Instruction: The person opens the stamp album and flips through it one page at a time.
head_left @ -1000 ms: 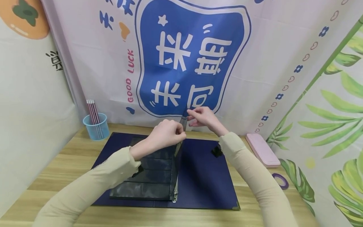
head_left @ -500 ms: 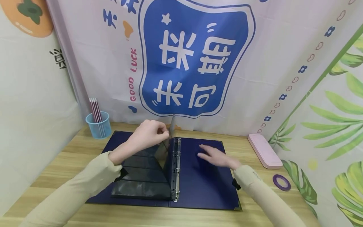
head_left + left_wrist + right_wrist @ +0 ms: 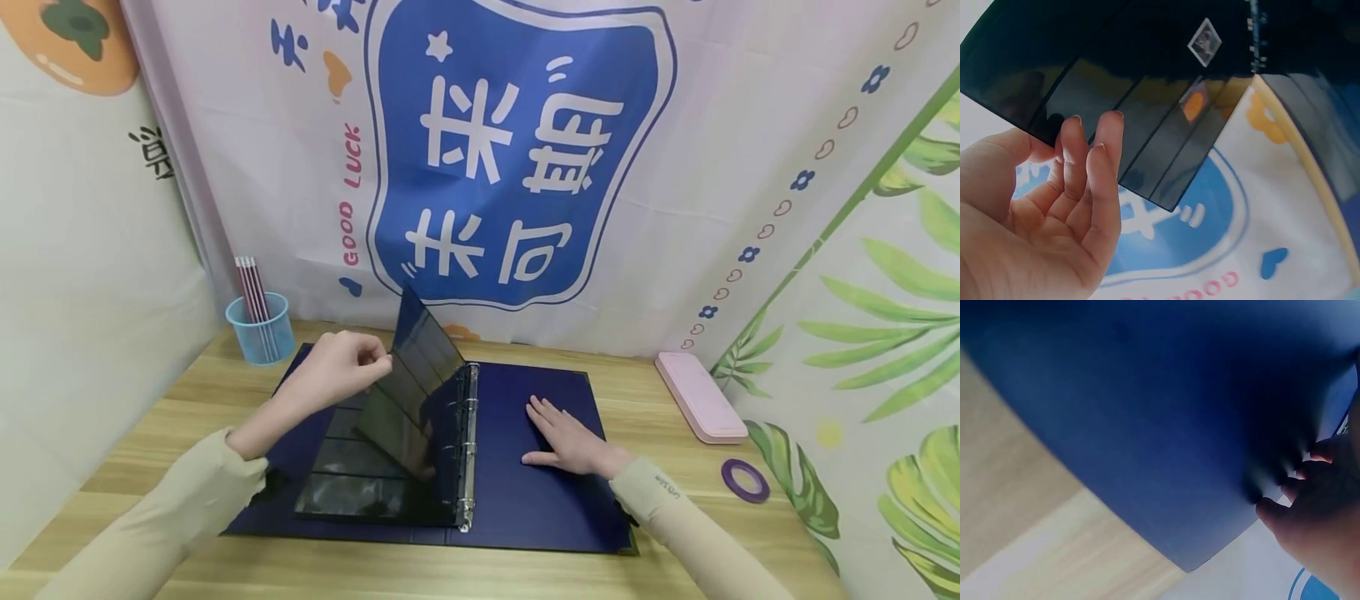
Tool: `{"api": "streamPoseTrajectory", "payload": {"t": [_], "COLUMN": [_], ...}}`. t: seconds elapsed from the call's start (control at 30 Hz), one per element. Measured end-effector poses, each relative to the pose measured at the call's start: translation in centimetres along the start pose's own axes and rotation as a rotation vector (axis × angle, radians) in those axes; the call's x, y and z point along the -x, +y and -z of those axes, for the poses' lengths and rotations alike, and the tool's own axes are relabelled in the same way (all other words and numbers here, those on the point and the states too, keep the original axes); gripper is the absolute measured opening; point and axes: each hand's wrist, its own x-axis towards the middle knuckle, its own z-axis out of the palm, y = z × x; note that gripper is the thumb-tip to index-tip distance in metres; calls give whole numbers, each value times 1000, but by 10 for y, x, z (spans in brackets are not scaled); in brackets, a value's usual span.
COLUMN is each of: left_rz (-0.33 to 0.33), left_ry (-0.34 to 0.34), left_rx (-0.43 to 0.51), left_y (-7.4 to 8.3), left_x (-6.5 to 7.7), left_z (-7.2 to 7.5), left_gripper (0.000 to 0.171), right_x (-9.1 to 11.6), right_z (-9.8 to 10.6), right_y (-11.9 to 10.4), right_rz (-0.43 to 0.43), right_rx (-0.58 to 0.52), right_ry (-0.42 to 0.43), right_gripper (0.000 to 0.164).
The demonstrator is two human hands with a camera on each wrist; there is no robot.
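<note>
A dark blue ring binder (image 3: 517,508) lies spread on the table, its metal rings (image 3: 469,450) along the middle. With thumb and fingers my left hand (image 3: 330,371) pinches the outer edge of a black pocket page (image 3: 427,354), which stands tilted over the left side. Below it more black pages (image 3: 352,487) lie flat. One small stamp with a toothed edge (image 3: 1205,42) shows in a strip of the dark pages in the left wrist view. My right hand (image 3: 566,437), fingers spread, rests on the bare inside of the right cover (image 3: 1147,444).
A blue cup (image 3: 260,333) of pencils stands at the back left. To the right of the binder lie a pink case (image 3: 701,396) and a purple tape roll (image 3: 745,481). A printed curtain (image 3: 300,167) hangs behind the wooden table (image 3: 150,442).
My left hand has swung the page from upright over the rings down to the left. My right hand has come away from the page's top and down onto the right cover.
</note>
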Motion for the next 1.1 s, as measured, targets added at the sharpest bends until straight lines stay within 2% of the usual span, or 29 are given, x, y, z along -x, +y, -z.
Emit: {"api": "streamPoseTrajectory", "payload": {"t": [0.17,0.37,0.6,0.73,0.83,0.97,1.1], "left_rz": [33,94,212,277,295,286,265], "left_ry": [7,-41,-165,-235,-268,-269,-249], "left_rx": [5,76,180,247,283,231,109], "left_y": [-26,-55,-95,-118,-132,-142,-142], "left_x": [11,27,46,54,60,64,64], "left_z": [0,-1,-11,-23,-34,-44,-51], "left_gripper": [24,26,29,30,31,30,31], "right_x": [1,2,2,3,2,2,2], "right_z": [-2,-2,-2,-2,-3,-4,-3], "right_y": [1,3,2,3,4,4,4], "right_rz": [1,13,27,25,26,27,22], "right_rx": [-8,-21,-30,-35,-34,-31,-31], "right_ry": [1,12,24,30,28,27,29], "right_gripper": [87,87,86,86,86,87,87]}}
